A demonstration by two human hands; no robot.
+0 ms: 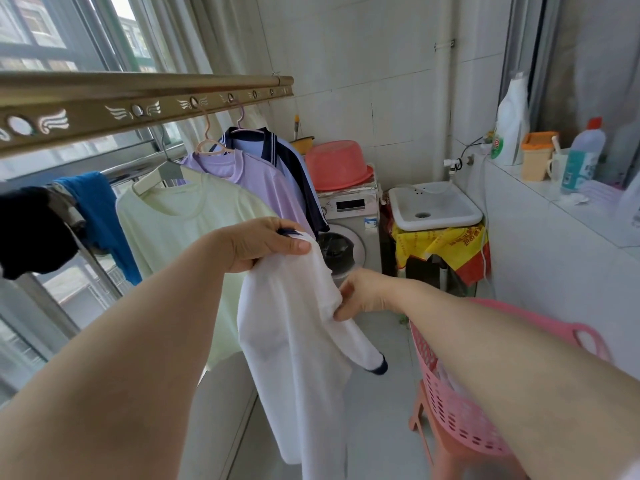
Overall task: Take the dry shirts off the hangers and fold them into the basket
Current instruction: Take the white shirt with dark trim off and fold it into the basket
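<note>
Though partly hidden in cloth, fingers of left hand and right hand tight on white shirt.

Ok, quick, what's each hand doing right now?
Left hand: closed, gripping the white shirt at its top.
Right hand: closed, pinching the same shirt near the sleeve.

red print on yellow sheet, too blurred to read; detergent bottle label, illegible
</note>
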